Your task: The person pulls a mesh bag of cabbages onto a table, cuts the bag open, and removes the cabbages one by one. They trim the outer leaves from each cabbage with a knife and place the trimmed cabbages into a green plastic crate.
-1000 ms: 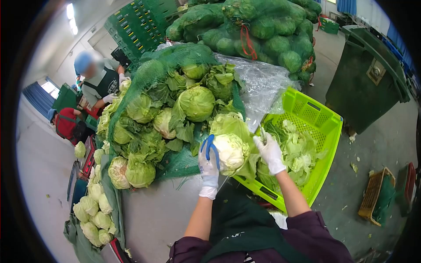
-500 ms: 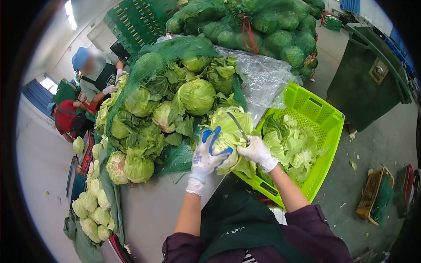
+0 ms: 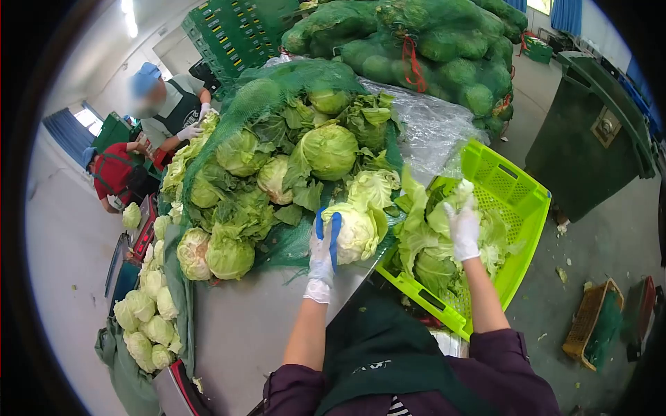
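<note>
My left hand [image 3: 323,246], in a white glove with blue fingertips, grips the left side of a pale cabbage [image 3: 352,234] at the table edge. Loosened outer leaves [image 3: 378,191] stand out at its top and right. My right hand [image 3: 463,229], also gloved, is over the lime-green crate [image 3: 524,229], among cut cabbage leaves [image 3: 437,267]. Its fingers look curled, but what they hold is hidden by blur and leaves. I cannot see the knife now. Untrimmed cabbages [image 3: 326,152] lie in an opened green net sack [image 3: 277,80] beyond my left hand.
Trimmed cabbages [image 3: 149,312] are heaped at the left. Full net sacks [image 3: 444,62] are stacked at the back, beside clear plastic film [image 3: 430,121]. A dark green bin [image 3: 583,132] and a tan basket [image 3: 590,322] stand on the right. Two co-workers [image 3: 177,104] are at the far left.
My right hand has moved right, from the cabbage to over the crate, and the knife has gone out of sight. More leaves are at the crate; the cabbage looks paler and barer.
</note>
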A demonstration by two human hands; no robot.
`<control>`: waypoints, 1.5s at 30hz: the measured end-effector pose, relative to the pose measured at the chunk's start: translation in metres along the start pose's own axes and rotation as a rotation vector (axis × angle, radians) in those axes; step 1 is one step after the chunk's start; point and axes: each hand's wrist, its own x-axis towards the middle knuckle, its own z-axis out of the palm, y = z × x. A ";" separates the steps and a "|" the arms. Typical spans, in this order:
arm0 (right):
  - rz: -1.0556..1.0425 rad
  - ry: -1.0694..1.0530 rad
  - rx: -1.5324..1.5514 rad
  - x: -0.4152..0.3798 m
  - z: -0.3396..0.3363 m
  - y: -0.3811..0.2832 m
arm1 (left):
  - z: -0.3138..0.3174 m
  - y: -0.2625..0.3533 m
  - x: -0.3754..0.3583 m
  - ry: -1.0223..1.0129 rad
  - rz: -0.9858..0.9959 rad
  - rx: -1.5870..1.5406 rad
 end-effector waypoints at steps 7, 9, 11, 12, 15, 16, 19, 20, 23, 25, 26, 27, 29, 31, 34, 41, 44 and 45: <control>-0.353 -0.408 0.391 -0.103 0.001 -0.082 | 0.015 0.020 -0.017 -0.233 -0.057 -0.064; -0.325 -0.385 0.408 -0.112 0.016 -0.085 | 0.013 0.024 -0.021 -0.336 -0.108 -0.146; -0.287 -0.423 0.490 -0.104 0.028 -0.076 | 0.009 0.020 -0.023 -0.365 0.024 0.135; -0.248 -0.460 0.569 -0.099 0.033 -0.070 | 0.007 0.017 -0.025 -0.392 0.157 0.412; -0.148 -0.600 0.611 -0.081 0.007 -0.075 | 0.011 0.006 -0.025 -0.338 0.232 0.363; -0.149 -0.632 0.610 -0.079 0.005 -0.073 | 0.008 0.001 -0.019 -0.306 0.377 0.539; -0.390 -0.400 0.319 -0.076 0.006 -0.069 | 0.016 0.016 -0.008 -0.286 0.315 0.644; -0.438 -0.356 0.189 -0.076 0.000 -0.072 | 0.019 0.022 -0.005 -0.283 0.253 0.679; -0.398 -0.387 0.116 -0.069 -0.002 -0.080 | 0.029 0.027 0.006 -0.280 0.256 0.655; -0.391 -0.347 0.117 -0.064 0.007 -0.084 | 0.034 0.028 0.012 -0.302 0.256 0.577; -0.388 -0.310 0.118 -0.062 0.011 -0.086 | 0.034 0.026 0.013 -0.307 0.253 0.577; -0.378 -0.299 0.086 -0.058 0.013 -0.088 | 0.034 0.025 0.014 -0.283 0.263 0.645; -0.391 -0.292 0.095 -0.051 0.014 -0.088 | 0.037 0.029 0.014 -0.260 0.278 0.717; -0.408 -0.285 0.104 -0.044 0.019 -0.087 | 0.040 0.032 0.012 -0.252 0.280 0.748; -0.384 -0.282 0.123 -0.037 0.028 -0.085 | 0.039 0.028 0.013 -0.239 0.357 0.770; -0.454 -0.093 0.144 0.003 0.027 -0.073 | 0.050 0.029 -0.002 -0.232 0.440 0.954; -0.022 -0.576 0.398 0.034 0.024 -0.059 | 0.044 0.024 -0.012 -0.281 0.558 1.001; -0.022 -0.572 0.399 0.038 0.042 -0.044 | 0.038 0.024 -0.012 -0.279 0.473 0.850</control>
